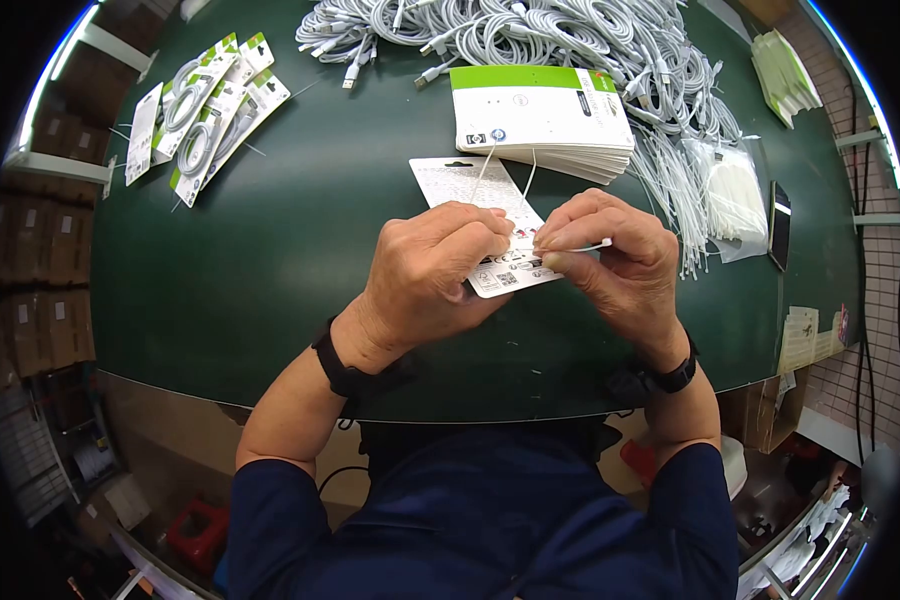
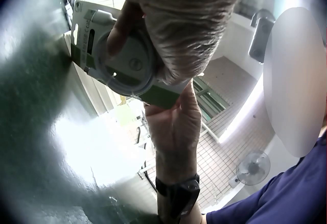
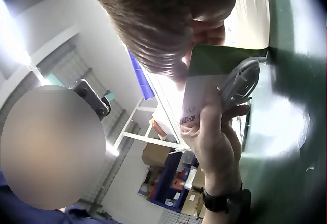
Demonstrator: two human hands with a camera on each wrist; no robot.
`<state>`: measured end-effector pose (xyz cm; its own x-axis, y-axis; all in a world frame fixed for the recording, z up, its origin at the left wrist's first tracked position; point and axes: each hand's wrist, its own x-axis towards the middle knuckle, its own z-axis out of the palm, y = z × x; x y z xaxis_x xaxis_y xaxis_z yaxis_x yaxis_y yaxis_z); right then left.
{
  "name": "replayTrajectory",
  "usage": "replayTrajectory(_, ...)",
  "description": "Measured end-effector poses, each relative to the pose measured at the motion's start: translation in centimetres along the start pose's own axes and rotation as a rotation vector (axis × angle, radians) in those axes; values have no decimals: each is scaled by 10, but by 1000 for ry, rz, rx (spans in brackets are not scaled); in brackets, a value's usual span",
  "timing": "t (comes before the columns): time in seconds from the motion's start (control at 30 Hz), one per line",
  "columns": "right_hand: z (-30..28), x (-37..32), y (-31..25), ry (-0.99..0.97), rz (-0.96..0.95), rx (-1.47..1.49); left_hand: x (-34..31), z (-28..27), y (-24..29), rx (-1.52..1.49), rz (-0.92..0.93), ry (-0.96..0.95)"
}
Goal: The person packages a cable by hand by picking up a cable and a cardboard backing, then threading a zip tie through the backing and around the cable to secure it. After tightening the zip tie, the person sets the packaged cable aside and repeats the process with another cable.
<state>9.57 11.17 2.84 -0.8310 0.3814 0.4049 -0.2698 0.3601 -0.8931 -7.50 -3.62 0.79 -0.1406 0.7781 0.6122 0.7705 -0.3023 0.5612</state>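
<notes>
My left hand grips a white printed cardboard card, its back side up in the head view. Against the card's green-and-white front lies a coiled grey-white cable, with left-hand fingers around it in the right wrist view. Two thin white cable tie strands stick up past the card's far side. My right hand pinches a white cable tie between thumb and fingers at the card's right edge, its small head showing beyond the fingertips.
Behind the hands stands a stack of green-and-white cards. A large heap of coiled cables fills the back. Loose cable ties, a bag of ties and a phone lie right. Carded cables lie at left.
</notes>
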Motion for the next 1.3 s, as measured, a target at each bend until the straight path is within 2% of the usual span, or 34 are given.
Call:
replayTrajectory(0.03,-2,1,0,-29,-10,-45,0,1,0,1,-3,2)
replayTrajectory(0.13,-8,2,-1,-78,118,29,0,2,-1,23,16,18)
replayTrajectory(0.23,-14,4,-3,-116,244,23,-1,5,1,77,107,44)
replayTrajectory(0.33,-17,4,-5,-154,291,96,3,-2,10,217,233,85)
replayTrajectory(0.47,-24,6,-12,-223,317,170,8,-7,30,311,307,103)
replayTrajectory(0.53,-27,7,-14,-259,351,262,12,-3,31,180,314,93)
replayTrajectory(0.63,-31,5,-4,-276,300,469,15,2,31,-67,279,78)
replayTrajectory(0.73,-30,2,-7,-28,320,689,19,7,33,-233,171,121)
replayTrajectory(0.77,-29,1,1,61,207,738,19,4,38,-295,24,115)
replayTrajectory(0.8,-28,1,3,142,108,585,21,-3,45,-278,-120,99)
replayTrajectory(0.87,-28,2,3,295,-88,274,19,3,40,-445,-396,183)
replayTrajectory(0.97,-24,6,-2,300,-320,-275,21,14,26,-862,-512,264)
replayTrajectory(1.0,-21,7,-3,290,-401,-457,21,14,24,-888,-524,271)
replayTrajectory(1.03,-13,6,-6,335,-371,-518,20,15,22,-916,-537,278)
replayTrajectory(1.13,-6,8,-12,222,-417,-697,19,19,16,-985,-595,321)
replayTrajectory(1.3,7,7,2,110,-460,-794,12,23,5,-1026,-658,304)
